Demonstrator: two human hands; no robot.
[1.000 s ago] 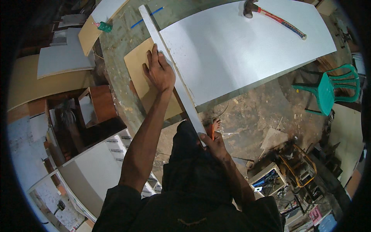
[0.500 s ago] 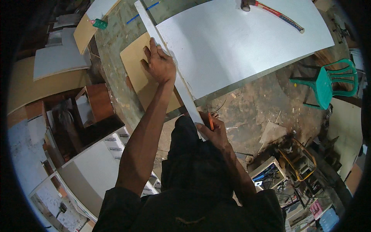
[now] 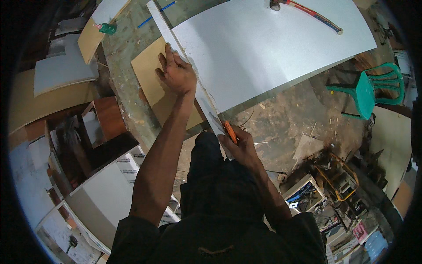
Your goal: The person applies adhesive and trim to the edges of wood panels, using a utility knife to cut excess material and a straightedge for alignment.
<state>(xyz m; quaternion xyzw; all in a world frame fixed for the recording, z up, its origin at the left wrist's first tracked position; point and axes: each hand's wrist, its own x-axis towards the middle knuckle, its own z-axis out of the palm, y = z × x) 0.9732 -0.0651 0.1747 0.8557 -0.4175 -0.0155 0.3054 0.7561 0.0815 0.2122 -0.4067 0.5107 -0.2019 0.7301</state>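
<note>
While the left hand (image 3: 177, 75) presses down with its fingers spread, holding nothing in its grasp, its fingertips bear on a long white strip (image 3: 202, 99) and its thumb reaches out over the tan board (image 3: 147, 66) beneath. The right hand (image 3: 239, 147) is curled around an orange tool (image 3: 230, 133), most likely a utility knife, with its thumb lying on the strip near the end closest to the body. The tool's tip points up and leftward at the strip's right edge; whether it touches, I cannot tell.

That strip crosses the bench at a slant, its far end well up the bench and its near end jutting past the bench edge toward the person's thigh. The step in hand looks like trimming or scoring along the strip's edge, with the left hand as the clamp. The next move would call for firm pressure from those 2 spots, the blade guided evenly along the edge, and the thumb clear of its path.

Farther out, a broad white panel (image 3: 272, 61) lies just right of the strip, with a hammer (image 3: 314, 17) on it. A thin blue stick (image 3: 145, 22) rests at the strip's far end on the green bench (image 3: 116, 50), and a green chair (image 3: 364, 97) stands apart on the right.
</note>
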